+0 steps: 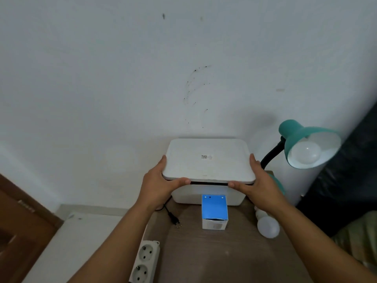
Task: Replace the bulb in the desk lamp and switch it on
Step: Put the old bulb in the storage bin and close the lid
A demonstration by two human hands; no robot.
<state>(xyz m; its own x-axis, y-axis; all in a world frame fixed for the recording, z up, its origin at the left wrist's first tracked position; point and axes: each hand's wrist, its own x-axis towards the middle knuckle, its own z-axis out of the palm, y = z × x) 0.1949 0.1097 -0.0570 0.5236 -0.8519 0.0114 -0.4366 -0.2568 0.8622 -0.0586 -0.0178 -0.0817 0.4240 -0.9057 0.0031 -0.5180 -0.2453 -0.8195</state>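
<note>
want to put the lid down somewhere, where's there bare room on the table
Bare wood lies in front of the blue box, stretching toward the camera between the power strip and the loose bulb. A smaller patch holds only the plug. It is crowded at the back, where the white bin, lamp and both hands meet.

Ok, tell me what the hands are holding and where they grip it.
Both hands, left and right, hold the white lid of the white box by its two front corners.

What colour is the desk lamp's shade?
Teal outside, white inside; lamp shade shows best in the head view.
</note>
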